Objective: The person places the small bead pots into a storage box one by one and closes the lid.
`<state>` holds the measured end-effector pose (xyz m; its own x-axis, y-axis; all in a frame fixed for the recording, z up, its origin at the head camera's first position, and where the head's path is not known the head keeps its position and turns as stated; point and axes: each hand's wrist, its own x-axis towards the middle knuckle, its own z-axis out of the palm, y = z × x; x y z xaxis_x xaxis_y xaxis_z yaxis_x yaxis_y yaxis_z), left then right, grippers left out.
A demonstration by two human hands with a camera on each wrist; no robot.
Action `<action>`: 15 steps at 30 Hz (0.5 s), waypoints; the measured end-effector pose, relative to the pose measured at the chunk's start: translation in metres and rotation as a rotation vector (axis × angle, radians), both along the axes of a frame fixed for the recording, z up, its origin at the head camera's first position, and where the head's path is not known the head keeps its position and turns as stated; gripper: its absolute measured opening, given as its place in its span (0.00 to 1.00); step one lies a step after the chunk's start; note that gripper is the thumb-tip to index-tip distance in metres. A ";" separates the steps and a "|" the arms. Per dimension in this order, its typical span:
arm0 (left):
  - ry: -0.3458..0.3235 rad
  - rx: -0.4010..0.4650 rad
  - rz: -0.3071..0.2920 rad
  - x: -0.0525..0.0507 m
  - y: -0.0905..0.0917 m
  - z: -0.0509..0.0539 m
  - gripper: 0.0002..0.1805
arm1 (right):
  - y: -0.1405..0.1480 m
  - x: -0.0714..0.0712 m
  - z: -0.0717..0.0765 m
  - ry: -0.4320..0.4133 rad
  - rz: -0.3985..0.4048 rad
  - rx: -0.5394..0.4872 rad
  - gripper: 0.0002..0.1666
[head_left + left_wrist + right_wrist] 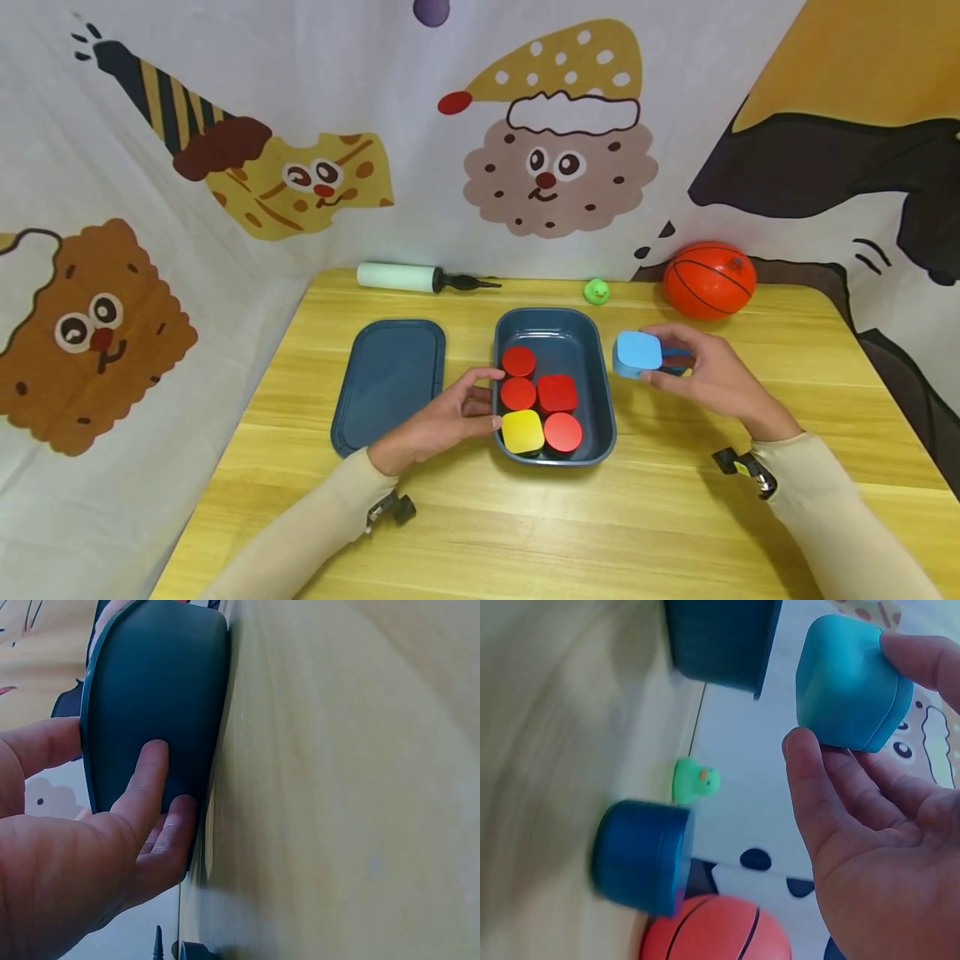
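Note:
A dark blue box (606,417) stands on the table, holding several red round containers (563,432), a red rounded-square container (557,392) and a yellow one (522,432). My left hand (442,421) grips the box's left wall at the rim. In the left wrist view, two fingers (146,780) press its outer side. To the right of the box, my right hand (712,375) holds a light blue rounded-square container (847,682) above the table, between thumb and fingers. Another blue container (641,855) stands on the table, mostly hidden behind that hand in the head view.
The dark blue lid (393,379) lies left of the box. Along the back are a pale green hand pump (397,277), a green rubber duck (597,292) and an orange-red basketball (709,281). Behind them hangs a printed cloth (420,100).

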<state>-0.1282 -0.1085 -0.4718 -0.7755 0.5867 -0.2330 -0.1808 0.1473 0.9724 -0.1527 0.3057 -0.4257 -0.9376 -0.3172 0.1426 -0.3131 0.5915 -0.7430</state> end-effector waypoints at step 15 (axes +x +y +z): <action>-0.015 0.003 0.002 -0.001 0.000 -0.001 0.38 | -0.048 -0.034 -0.001 -0.035 0.091 0.032 0.33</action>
<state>-0.1292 -0.1089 -0.4726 -0.7731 0.5861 -0.2427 -0.1953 0.1441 0.9701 -0.1868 0.2575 -0.4268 -0.9090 -0.4049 0.0990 -0.3408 0.5852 -0.7358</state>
